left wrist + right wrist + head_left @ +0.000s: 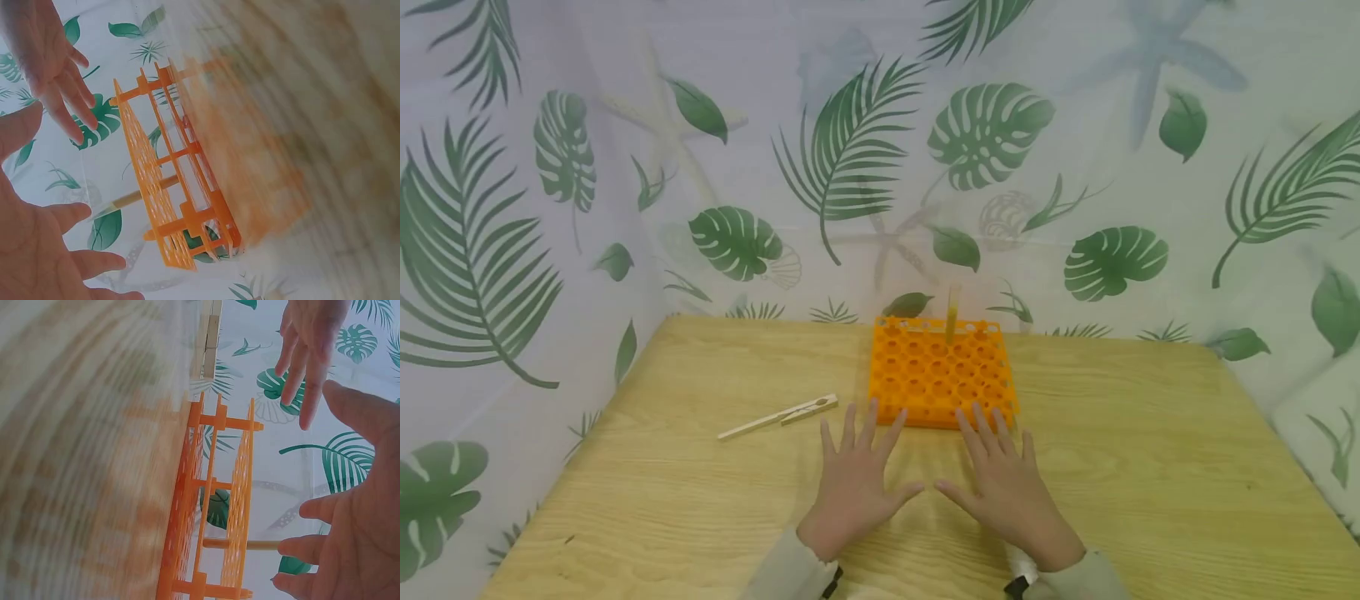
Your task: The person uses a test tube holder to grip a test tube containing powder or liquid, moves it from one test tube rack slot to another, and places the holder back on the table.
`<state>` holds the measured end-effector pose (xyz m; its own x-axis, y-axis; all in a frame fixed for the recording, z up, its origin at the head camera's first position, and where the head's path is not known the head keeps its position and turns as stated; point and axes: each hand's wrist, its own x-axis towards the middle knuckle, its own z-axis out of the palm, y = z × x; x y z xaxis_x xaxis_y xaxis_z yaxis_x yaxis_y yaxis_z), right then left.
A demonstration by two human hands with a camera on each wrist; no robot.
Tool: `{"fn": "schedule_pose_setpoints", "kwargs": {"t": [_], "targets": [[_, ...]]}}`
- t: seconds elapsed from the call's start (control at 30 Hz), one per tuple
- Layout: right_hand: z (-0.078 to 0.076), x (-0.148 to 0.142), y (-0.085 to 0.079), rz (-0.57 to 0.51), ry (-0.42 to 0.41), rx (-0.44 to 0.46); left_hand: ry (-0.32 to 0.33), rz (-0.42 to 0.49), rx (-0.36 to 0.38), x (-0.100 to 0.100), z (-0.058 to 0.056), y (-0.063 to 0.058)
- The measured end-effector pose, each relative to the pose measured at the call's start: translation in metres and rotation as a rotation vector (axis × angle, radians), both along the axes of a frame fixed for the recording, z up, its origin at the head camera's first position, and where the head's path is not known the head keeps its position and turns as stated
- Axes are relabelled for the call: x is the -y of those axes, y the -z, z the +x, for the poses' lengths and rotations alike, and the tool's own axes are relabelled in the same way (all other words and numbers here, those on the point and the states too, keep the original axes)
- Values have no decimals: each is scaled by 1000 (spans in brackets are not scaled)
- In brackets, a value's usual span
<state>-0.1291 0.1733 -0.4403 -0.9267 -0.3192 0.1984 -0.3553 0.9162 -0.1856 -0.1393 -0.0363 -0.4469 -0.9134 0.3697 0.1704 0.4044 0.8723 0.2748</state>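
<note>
An orange test tube rack (942,375) stands on the table, with rows of round holes in its top. One test tube (952,315) holding something yellowish stands upright in a back hole of it. My left hand (857,492) is spread, palm down, just in front of the rack's left side. Likewise spread, my right hand (1011,492) is before the rack's right side. Both wrist views show the hands apart from the rack (165,181), holding nothing. To the left of the rack lies a wooden clamp (778,417) like a long clothespin.
The wooden table (1150,467) has a light grain. Behind it and at both sides hangs a white cloth (865,50) printed with green leaves and starfish. The rack stands close to the table's back edge.
</note>
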Motion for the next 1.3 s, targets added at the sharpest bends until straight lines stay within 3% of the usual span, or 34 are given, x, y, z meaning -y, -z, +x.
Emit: {"fn": "schedule_pose_setpoints", "kwargs": {"t": [0.23, 0.43, 0.8, 1.07, 1.3], "targets": [[-2, -3, -1, -20, 9, 19, 18, -21, -33, 4, -4, -2], [-4, -8, -3, -19, 19, 1, 60, -22, -17, 13, -3, -4], [-15, -23, -11, -27, 42, -71, 156, -39, -29, 41, -4, -26], [-22, -36, -16, -17, 17, -222, 229, -51, -111, 62, -11, -36], [-38, -50, -10, -28, -51, -384, 197, -92, -169, 76, -27, -41]]}}
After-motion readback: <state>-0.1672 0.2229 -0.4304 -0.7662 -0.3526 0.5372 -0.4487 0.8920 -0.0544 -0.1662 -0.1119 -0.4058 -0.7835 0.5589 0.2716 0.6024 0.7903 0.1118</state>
